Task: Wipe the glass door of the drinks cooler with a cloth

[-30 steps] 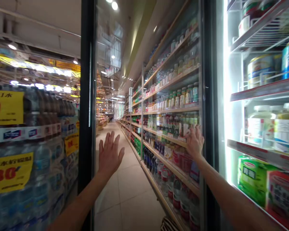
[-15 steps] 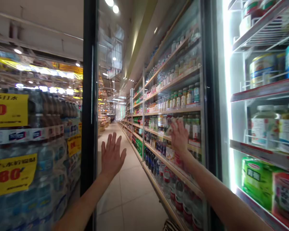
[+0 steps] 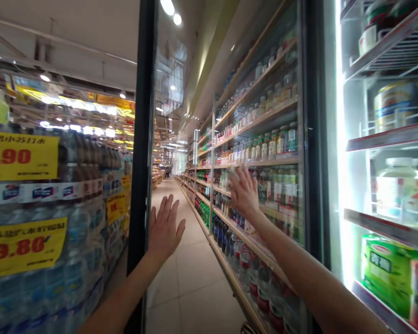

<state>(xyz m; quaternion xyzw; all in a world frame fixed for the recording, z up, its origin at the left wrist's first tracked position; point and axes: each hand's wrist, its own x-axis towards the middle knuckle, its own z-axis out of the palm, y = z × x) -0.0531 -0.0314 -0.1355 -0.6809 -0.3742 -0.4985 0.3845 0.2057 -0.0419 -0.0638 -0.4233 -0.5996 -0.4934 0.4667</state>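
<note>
A glass door (image 3: pixel 141 139) with a black frame stands open in front of me. Near its left edge, my left hand (image 3: pixel 164 227) lies flat on the pane with fingers stretched out, holding nothing. Farther right, my right hand (image 3: pixel 244 192) presses a pale cloth (image 3: pixel 232 177) to the glass. Its fingers are bent over the cloth and somewhat blurred, so the cloth shows only at the fingertips.
A lit fridge with shelves (image 3: pixel 386 222) of bottles, cans and a green pack (image 3: pixel 386 264) is at right. Stacked bottle packs (image 3: pixel 80 241) with yellow price signs (image 3: pixel 24 248) stand at left. Through the glass appear drink shelves (image 3: pixel 264 162) and a tiled aisle floor (image 3: pixel 181 278).
My right hand has slid left across the glass with the cloth. My left hand stays nearly in place on the pane. The view has shifted slightly left.
</note>
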